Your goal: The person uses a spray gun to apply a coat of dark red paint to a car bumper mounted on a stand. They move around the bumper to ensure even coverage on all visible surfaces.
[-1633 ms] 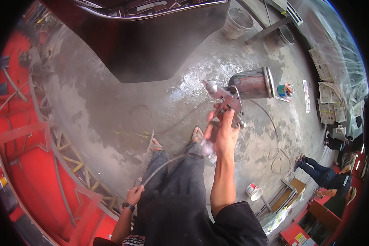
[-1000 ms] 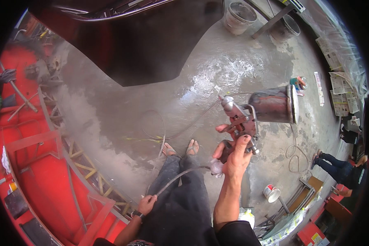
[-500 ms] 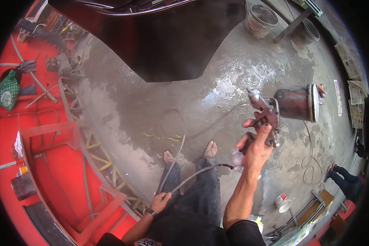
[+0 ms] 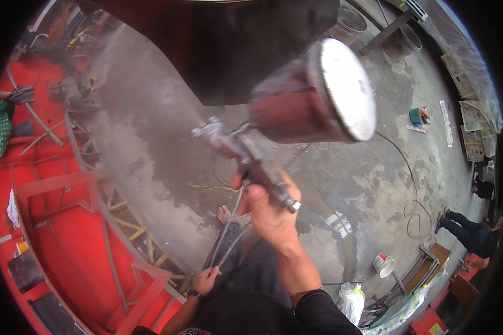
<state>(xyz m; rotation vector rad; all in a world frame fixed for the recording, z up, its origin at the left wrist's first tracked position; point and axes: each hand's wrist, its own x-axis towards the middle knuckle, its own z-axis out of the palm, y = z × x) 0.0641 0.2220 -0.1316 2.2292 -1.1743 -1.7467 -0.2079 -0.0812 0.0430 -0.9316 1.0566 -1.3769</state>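
My right hand (image 4: pixel 274 215) is closed around a metal spray gun (image 4: pixel 246 159), raised in front of me. Its dark reddish cup (image 4: pixel 288 106) with a pale round lid (image 4: pixel 349 92) sticks out to the right. From the nozzle a faint mist drifts toward the upper left. A dark glossy panel (image 4: pixel 218 61) hangs just beyond the gun, partly hidden by the cup. Low on the left, my left hand (image 4: pixel 207 280) grips a looped grey air hose (image 4: pixel 227 226) beside my leg.
Red-coated metal framing (image 4: pixel 56 187) and a yellowish lattice beam (image 4: pixel 131 226) run along the left. Buckets (image 4: pixel 349 25) stand at the far right. A paint can (image 4: pixel 420 115), a white tub (image 4: pixel 384 265) and a hose (image 4: pixel 411 167) lie rightward. Another person (image 4: pixel 469 231) is at the right edge.
My right hand has swung the spray gun leftward and nearer, tilting it so the cup's lid faces more toward me. Mist now shows at the nozzle. My left hand has shifted slightly left and down.
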